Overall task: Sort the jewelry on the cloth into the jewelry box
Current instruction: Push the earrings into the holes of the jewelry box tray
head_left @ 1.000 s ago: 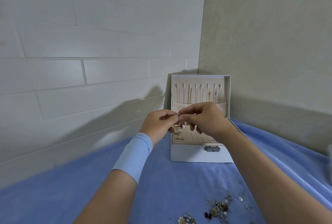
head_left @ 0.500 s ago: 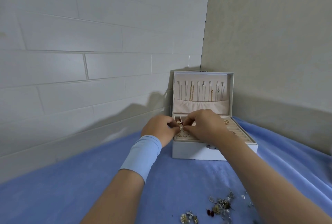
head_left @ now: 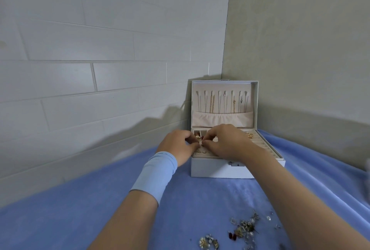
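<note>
blue cloth (head_left: 80, 219) covers the surface, and the white jewelry box (head_left: 220, 169) stands open at its far edge, by the wall corner, with necklaces (head_left: 212, 103) hanging in the upright lid. the left hand (head_left: 178, 145) and right hand (head_left: 226, 141) are over the tray's left front, fingers curled, fingertips pinching a tiny piece (head_left: 200, 144) too small to identify. loose jewelry (head_left: 244, 227) lies by the cloth's near right edge.
</note>
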